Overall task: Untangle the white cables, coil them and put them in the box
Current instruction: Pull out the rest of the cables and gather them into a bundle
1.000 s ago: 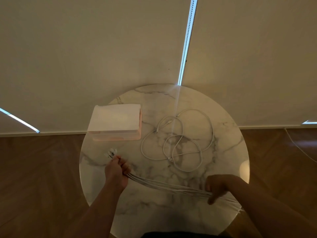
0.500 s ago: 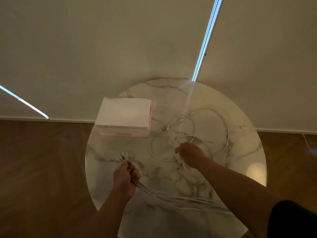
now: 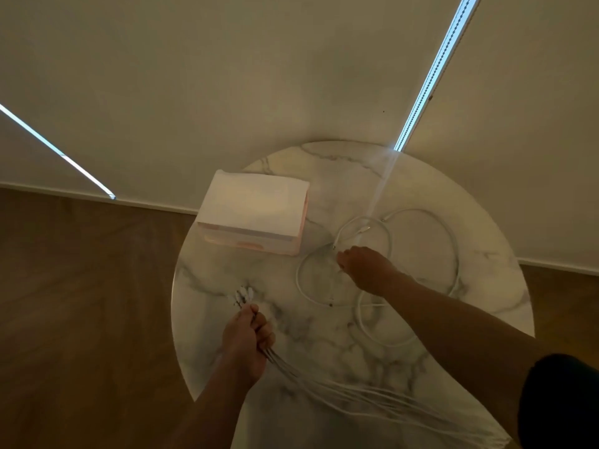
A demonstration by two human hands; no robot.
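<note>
While box (image 3: 252,218) sits lidded, L hand (image 3: 246,341) grips cable bundle (image 3: 356,396), R hand (image 3: 366,268) grip unclear.

Lower centre: I see a round marble table (image 3: 340,361), white with grey veins. Left and right of it: brown wooden floor (image 3: 81,303). Upper frame: pale blinds (image 3: 227,76), parted by two bright light gaps, upper right (image 3: 434,72) and left (image 3: 55,150).

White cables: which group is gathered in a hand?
The straight bundle, gripped by the left hand with its plugs sticking out; the looped cables lie spread on the marble table.
</note>
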